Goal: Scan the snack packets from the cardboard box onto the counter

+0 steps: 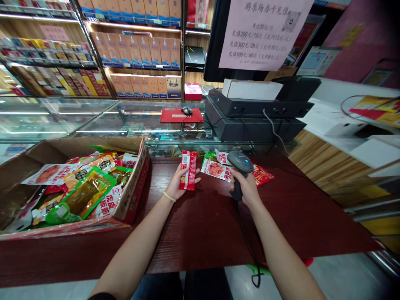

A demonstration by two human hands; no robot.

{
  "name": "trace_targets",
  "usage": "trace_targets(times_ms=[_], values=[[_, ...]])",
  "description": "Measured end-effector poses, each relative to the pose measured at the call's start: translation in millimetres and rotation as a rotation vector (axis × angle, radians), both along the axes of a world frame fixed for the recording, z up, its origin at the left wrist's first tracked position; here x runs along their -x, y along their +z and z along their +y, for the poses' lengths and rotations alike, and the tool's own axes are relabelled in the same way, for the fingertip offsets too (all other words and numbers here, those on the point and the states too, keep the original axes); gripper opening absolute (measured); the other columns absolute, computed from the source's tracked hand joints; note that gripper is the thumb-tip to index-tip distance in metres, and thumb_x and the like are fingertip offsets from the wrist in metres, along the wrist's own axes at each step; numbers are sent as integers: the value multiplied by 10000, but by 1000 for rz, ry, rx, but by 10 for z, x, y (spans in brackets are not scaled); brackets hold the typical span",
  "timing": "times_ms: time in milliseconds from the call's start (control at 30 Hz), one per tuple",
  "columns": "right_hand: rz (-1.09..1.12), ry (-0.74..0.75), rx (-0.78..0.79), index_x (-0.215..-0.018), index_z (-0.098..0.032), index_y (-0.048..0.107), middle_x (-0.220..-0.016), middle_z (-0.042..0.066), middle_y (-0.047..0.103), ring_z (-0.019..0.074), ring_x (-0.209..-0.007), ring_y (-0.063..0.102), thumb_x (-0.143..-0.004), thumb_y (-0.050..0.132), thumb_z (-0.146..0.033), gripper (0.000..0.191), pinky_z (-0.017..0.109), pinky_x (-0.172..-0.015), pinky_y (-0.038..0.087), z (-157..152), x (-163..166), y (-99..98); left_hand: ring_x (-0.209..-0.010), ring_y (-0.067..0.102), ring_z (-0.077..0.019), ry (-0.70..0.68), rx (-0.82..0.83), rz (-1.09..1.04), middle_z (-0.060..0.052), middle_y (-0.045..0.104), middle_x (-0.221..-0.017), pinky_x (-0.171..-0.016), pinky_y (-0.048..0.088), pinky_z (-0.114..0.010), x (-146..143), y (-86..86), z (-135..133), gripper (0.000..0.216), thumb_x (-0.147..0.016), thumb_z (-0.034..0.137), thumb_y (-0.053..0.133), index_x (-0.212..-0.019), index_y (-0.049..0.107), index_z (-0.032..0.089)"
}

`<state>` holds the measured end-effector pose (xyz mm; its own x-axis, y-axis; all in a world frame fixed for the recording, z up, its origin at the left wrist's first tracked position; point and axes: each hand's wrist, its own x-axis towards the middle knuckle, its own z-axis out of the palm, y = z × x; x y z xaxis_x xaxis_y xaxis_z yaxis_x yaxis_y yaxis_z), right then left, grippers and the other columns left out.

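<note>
So the person's sat or stood at a dark reddish-brown table [200, 237], and the easiest landmark is that open cardboard box [136, 193] on it, loaded with a jumble of snack packets [84, 191], some red, some green-edged, some white. Just right of the box, the left hand [176, 183] has a small red packet [188, 171] held up, thumb over its near edge and fingers behind, with a barcode label [185, 160] showing near the top end. Further right of the box, the right hand [248, 191] is wrapped round the grip of a dark handheld scanner [240, 161], blue light lit on top, and there's a clear gap between it and the red packet. A cord [243, 227] trails down from the scanner. Between the hands, but farther from the box than the left one, a few more packets [215, 169] lie on the table, partly behind the scanner, so can't really count them tbh. Beyond the box and a bit right, a mouse [186, 110] sits on a red mat [167, 116] on the glass counter [131, 107].
</note>
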<state>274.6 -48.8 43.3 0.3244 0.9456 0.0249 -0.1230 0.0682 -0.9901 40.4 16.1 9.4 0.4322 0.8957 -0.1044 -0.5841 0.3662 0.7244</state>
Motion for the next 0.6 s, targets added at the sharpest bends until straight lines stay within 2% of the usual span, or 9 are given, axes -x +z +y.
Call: trace_targets(times_ms=[67, 167, 300, 367, 500, 600], values=[[-41, -13, -2, -723, -213, 550, -519, -56, 532, 99, -363, 484, -743, 729, -445, 294, 206, -343, 398, 6, -15, -15, -1017, 667, -222, 8, 19, -27, -24, 607, -1222, -861, 544, -469, -15, -9, 6, 402, -864, 356, 622, -1234, 468, 335], [-73, -31, 1, -699, -215, 545, -503, -54, 529, 100, -360, 481, -748, 720, -448, 296, 208, -347, 403, 13, -40, -31, -1032, 674, -255, -50, 55, -21, -49, 622, -1209, -861, 546, -503, -22, 7, -18, 418, -865, 425, 626, -1234, 459, 319], [-136, -3, 29, -694, -209, 540, -478, -50, 524, 100, -348, 474, -744, 727, -465, 321, 208, -342, 395, 7, -58, -17, -1001, 682, -245, -131, -64, 102, -77, 659, -1138, -852, 553, -433, -39, 17, -37, 597, -757, 247, 730, -1272, 427, 259], [-186, 20, 59, -713, -212, 532, -463, -55, 517, 101, -331, 464, -722, 749, -471, 338, 210, -329, 381, -1, -54, 4, -939, 689, -227, -57, -166, 241, -74, 677, -1084, -825, 552, -399, -45, -20, 1, 628, -722, 234, 749, -1260, 424, 231], [-247, 58, 73, -877, -233, 534, -461, -77, 525, 121, -324, 472, -696, 769, -480, 387, 220, -314, 377, -19, -25, 30, -853, 665, -195, 177, -417, 656, -51, 700, -969, -795, 516, -316, 11, -149, 139, 384, -728, 343, 732, -1030, 572, 168], [-293, 112, 95, -996, -245, 518, -452, -88, 522, 130, -319, 466, -716, 748, -486, 435, 224, -306, 377, -33, 6, 14, -824, 649, -193, 260, -534, 863, -34, 716, -920, -755, 482, -278, 101, -218, 208, 302, -778, 414, 669, -953, 655, 169]])
